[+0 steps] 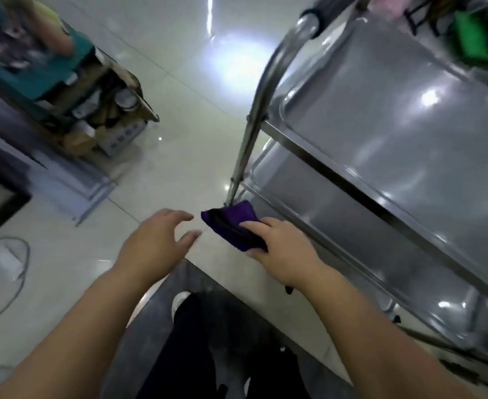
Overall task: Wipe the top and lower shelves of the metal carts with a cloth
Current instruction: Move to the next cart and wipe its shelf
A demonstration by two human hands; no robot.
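Forearms [93, 326] first, since they fill the bottom of my view, with my dark trousers [196, 355] down between them. So I'm standing at the corner of the metal cart [337, 168], leaning over it. My right hand [286, 251] has the folded purple cloth [231, 223] pinched in its fingers, and the cloth sits right by the foot of the corner post [244, 156], at the edge of a lower shelf [352, 226]. Can't honestly tell whether it's touching the metal or hanging just off it, things are a bit blurry there. My left hand [153, 243] is empty, fingers spread and loose, hovering over the tiled floor [179, 139] just beside the cloth, not on the cart at all. The top shelf [381, 110] looks shiny and bare near me, though there's green stuff at its far end that's too smeared to name. My read: I'm on the lower-shelf part of the job, right at the start of a pass from this corner. Next move, I'd say, is getting the cloth flat on that shelf and sweeping it along under the top tier, which means reaching in low past the rail. Might be worth parking the free hand on the post so the cart doesn't roll away.
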